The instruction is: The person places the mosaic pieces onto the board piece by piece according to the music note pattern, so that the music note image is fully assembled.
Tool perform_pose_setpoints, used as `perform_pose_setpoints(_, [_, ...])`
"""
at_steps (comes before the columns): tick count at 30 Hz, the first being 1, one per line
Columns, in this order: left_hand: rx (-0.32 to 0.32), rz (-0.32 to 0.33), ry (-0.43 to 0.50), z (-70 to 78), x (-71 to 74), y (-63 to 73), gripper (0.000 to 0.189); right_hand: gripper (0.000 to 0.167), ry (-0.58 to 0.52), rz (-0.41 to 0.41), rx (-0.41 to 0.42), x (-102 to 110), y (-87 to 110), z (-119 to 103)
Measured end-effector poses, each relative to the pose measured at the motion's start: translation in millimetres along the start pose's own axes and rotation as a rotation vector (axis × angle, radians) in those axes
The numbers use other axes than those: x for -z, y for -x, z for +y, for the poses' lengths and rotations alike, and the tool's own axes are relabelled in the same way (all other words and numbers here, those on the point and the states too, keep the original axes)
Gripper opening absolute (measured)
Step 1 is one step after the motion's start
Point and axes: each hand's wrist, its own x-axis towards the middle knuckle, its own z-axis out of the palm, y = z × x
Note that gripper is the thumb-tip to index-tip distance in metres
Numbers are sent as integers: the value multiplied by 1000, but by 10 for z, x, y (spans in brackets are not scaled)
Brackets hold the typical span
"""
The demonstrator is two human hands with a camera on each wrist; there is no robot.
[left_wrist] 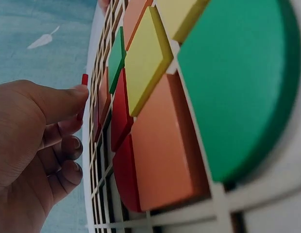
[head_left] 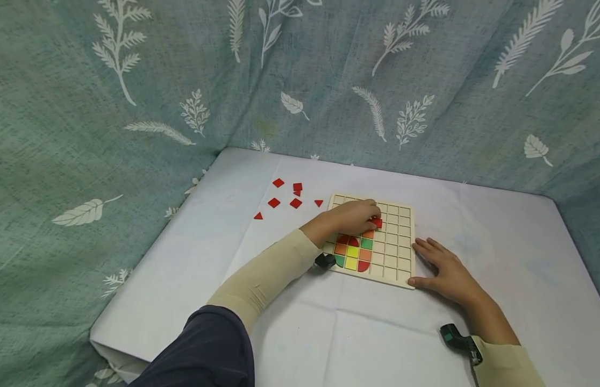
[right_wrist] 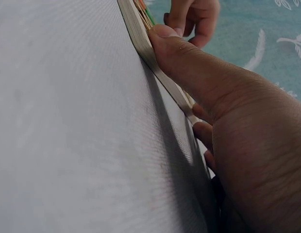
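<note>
On the white-covered counter (head_left: 290, 338) lies a gridded wooden board (head_left: 391, 270), partly filled with coloured tiles (head_left: 352, 251). The right hand (head_left: 445, 275), fingers spread, touches its edge; above it, the left hand (head_left: 352, 218) pinches a red tile (left_wrist: 85, 79).

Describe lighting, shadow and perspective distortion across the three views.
Head: diffuse light, no strong glare on the pale wooden grid board; left wrist: the flat, curved-edged green piece looms large, close to the lens; right wrist: dark shadow beside the board on the white tablecloth.
</note>
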Motion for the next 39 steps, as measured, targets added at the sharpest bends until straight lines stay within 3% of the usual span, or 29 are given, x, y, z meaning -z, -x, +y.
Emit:
perform_pose_setpoints(25, [-2,-14,-18,69,-65,-159,26,104,6,0,5,-21,2,21])
perform_pose_setpoints(39, [-15,10,-41,32,-43,-65,33,104,17,9,15,-13,-14,9])
